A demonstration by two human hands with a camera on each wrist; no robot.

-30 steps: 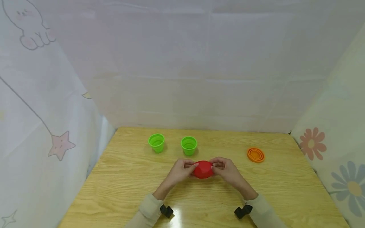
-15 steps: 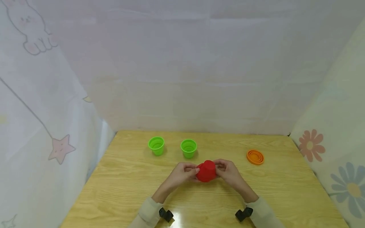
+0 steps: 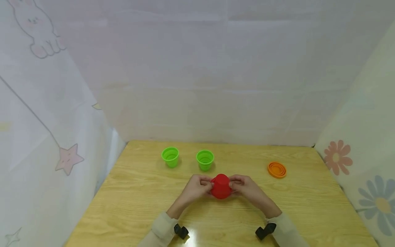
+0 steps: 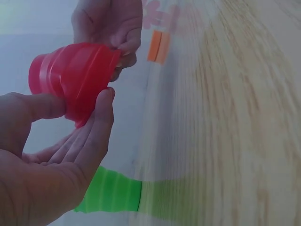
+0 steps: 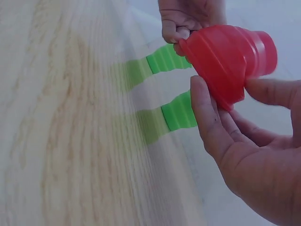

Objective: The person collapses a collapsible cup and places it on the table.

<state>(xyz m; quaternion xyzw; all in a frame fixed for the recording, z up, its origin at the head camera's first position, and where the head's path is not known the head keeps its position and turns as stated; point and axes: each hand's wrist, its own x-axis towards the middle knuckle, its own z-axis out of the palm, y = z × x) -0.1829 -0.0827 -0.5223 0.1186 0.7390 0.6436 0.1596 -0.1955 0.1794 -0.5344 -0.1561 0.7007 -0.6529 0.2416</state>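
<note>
A red collapsible cup (image 3: 220,187) is held between both hands above the table, its narrow base facing up and away from the wearer. On its left side my left hand (image 3: 196,189) pinches the wall and rim, thumb on the outside and fingers under the rim. My right hand (image 3: 245,188) grips the opposite side the same way. In the left wrist view the red cup (image 4: 77,77) is partly extended, with a dent in its wall by the thumb. The right wrist view shows the red cup (image 5: 230,61) with its ringed steps and wide rim toward the fingers.
Two green collapsible cups, one at left (image 3: 170,157) and one nearer the middle (image 3: 205,160), stand upright and extended beyond the hands. A flattened orange collapsible cup (image 3: 276,169) lies at the right on the wooden table (image 3: 129,206). Printed cloth (image 3: 200,68) surrounds the table's back and sides.
The red cup has gone from a flattish dome to a taller shape with its base pushed out. It tipped rightward midway and is now more centred between the hands.
</note>
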